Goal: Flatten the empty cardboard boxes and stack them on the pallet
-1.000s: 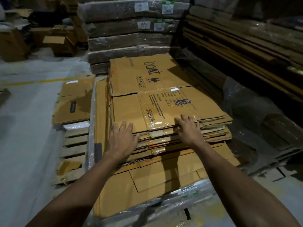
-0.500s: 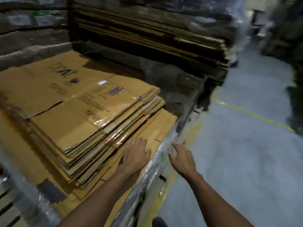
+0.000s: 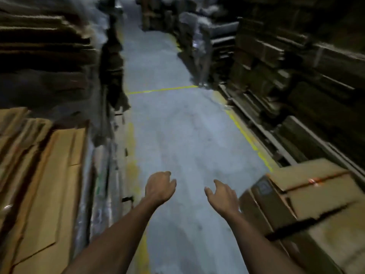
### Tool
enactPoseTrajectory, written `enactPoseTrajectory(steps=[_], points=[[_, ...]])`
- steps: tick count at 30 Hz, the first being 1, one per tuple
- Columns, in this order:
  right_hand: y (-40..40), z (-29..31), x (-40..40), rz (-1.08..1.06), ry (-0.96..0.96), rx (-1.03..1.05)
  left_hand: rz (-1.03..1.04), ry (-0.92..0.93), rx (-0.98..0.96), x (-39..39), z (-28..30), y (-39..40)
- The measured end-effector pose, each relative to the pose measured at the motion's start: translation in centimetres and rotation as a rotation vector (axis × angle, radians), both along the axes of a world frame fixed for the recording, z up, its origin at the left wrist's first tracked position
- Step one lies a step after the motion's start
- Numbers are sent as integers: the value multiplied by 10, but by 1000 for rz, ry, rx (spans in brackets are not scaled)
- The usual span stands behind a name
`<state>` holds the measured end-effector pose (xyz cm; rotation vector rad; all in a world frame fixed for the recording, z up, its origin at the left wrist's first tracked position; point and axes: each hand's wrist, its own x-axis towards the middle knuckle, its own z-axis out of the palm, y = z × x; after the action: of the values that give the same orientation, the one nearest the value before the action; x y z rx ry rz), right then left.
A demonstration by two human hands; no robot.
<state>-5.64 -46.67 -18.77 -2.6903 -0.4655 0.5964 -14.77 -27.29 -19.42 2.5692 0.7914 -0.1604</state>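
The stack of flattened cardboard boxes (image 3: 45, 175) lies at the left edge of the view, with plastic wrap hanging along its side. A brown cardboard box (image 3: 308, 202) with taped flaps stands on the floor at the lower right. My left hand (image 3: 160, 186) hangs over the grey floor with loosely curled fingers and holds nothing. My right hand (image 3: 223, 194) is held out beside it, fingers relaxed and empty, just left of the box. Neither hand touches any cardboard.
A grey concrete aisle (image 3: 177, 125) with yellow floor lines (image 3: 162, 89) runs ahead between tall dark stacks of cardboard sheets on the left (image 3: 43, 56) and right (image 3: 296, 66). The view is blurred by motion.
My view has swung right, away from the stack toward the aisle. Both hands have come off the flattened boxes and now hang free over the floor. A cardboard box has come into view at lower right.
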Motion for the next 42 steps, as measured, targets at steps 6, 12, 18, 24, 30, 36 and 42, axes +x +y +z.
enactPoseTrajectory(steps=[6,12,18,24,30,36,42], points=[[-159,2,34,-331,-14,13,-233,-61,-16,92,0,-144],[-314,-8,70,-603,9,55,-432,-52,-30,177,-5,-305],[-439,-9,97,-793,55,47,-633,38,-29,241,-11,-436],[-523,-33,142,-1007,122,23,-855,128,-23,315,-38,-535],[-590,-87,193,-1221,169,-29,-949,271,-77,394,-114,-621],[-664,-167,235,-1306,214,-98,-905,406,-78,456,-196,-689],[-718,-240,261,-1423,258,-33,-840,415,-65,488,-267,-736]])
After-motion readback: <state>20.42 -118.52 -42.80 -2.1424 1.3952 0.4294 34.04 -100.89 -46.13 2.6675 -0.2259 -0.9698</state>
